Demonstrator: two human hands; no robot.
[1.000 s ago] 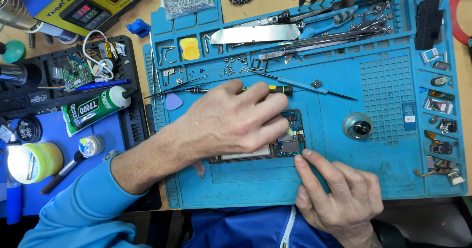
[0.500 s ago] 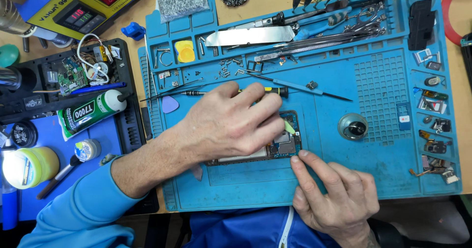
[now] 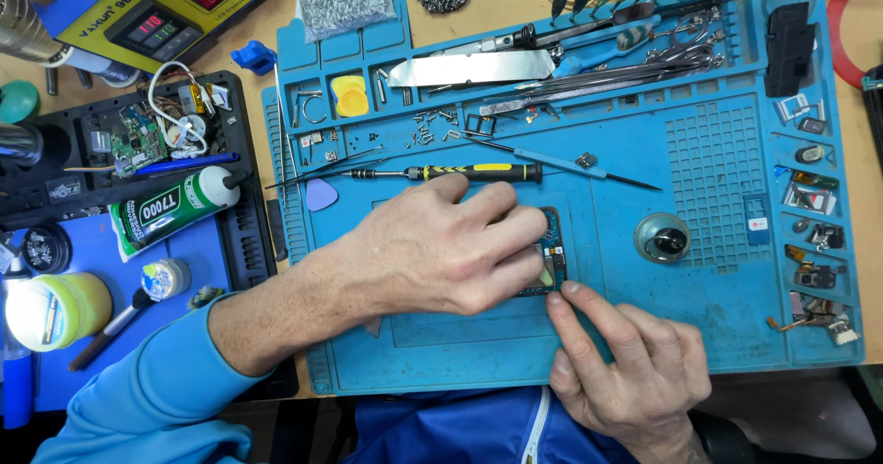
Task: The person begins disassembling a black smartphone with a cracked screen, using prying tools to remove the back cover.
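Note:
An opened phone point(image 3: 552, 248) lies on the blue repair mat point(image 3: 644, 335), mostly covered by my left hand point(image 3: 441, 248). That hand rests flat over it, fingertips pressing on the exposed board at the phone's right end. My right hand point(image 3: 621, 363) comes up from below, its forefinger tip touching the phone's lower right corner. Whether a small tool sits under the fingers is hidden. A black and yellow screwdriver point(image 3: 460, 173) lies just above my left hand.
A metal spatula point(image 3: 469, 67), tweezers and several picks fill the mat's top trays. Small phone parts point(image 3: 814, 243) line the right edge. A round magnifier point(image 3: 662, 237) sits right of the phone. A glue tube point(image 3: 170, 208), circuit board and yellow station stand left.
The view has shifted slightly. Both hands stay on the phone, with only small finger movement at its right end.

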